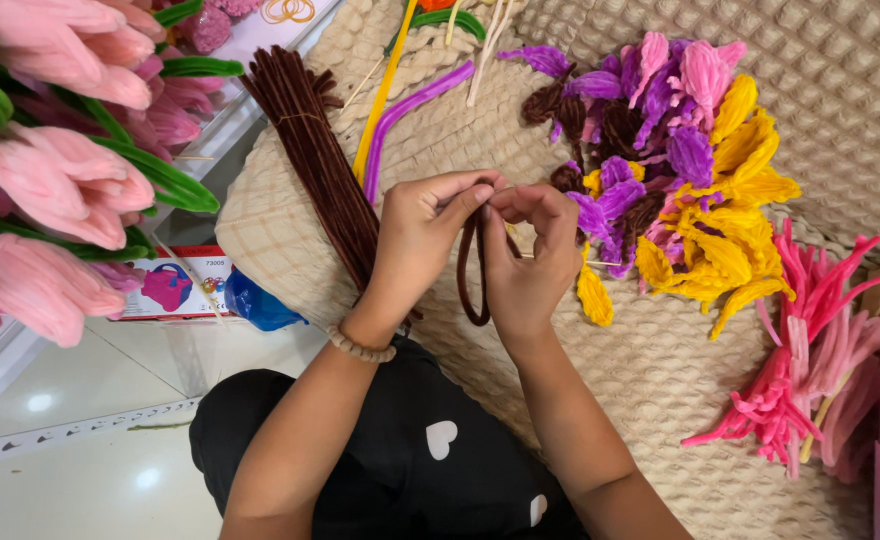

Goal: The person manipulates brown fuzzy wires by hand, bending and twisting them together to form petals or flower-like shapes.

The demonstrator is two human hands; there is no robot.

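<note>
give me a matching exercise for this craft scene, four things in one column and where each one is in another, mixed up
Things:
1. brown pipe cleaner loop
2. bundle of brown pipe cleaners
3. pink pipe cleaner pile
4. bead bracelet

Places:
A. on the left wrist
B. far right of the woven mat
C. pinched between the left hand and right hand
D. lying on the mat, left of the hands

Pairs: 1-C, 2-D, 3-B, 4-A
</note>
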